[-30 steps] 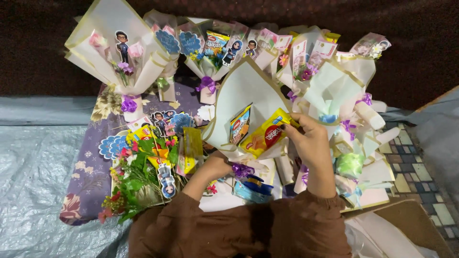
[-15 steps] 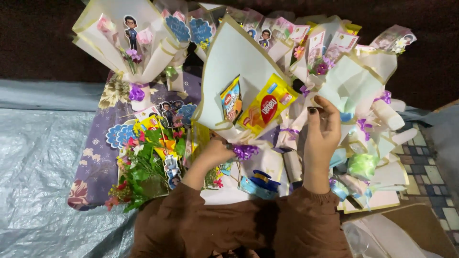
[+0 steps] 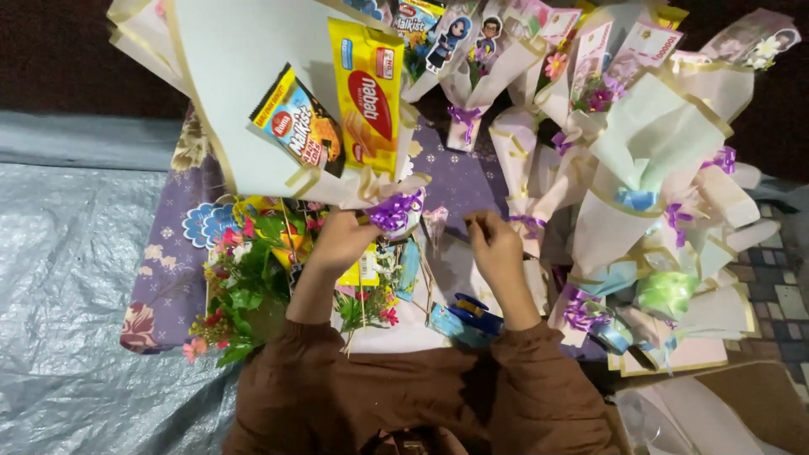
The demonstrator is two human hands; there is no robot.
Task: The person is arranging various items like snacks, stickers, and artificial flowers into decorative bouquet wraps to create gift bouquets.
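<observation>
Your left hand (image 3: 341,240) grips the snack bouquet (image 3: 295,118) at its purple bow (image 3: 394,211), held upright over the floral cloth (image 3: 164,286). Your right hand (image 3: 497,248) hovers beside it, fingers loosely curled, empty.

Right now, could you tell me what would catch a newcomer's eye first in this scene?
A big cream paper bouquet holding a yellow snack packet, gripped at its purple bow by the left hand, fills the upper left. Wrapped bouquets crowd the right. Bright artificial flowers lie lower left.
</observation>
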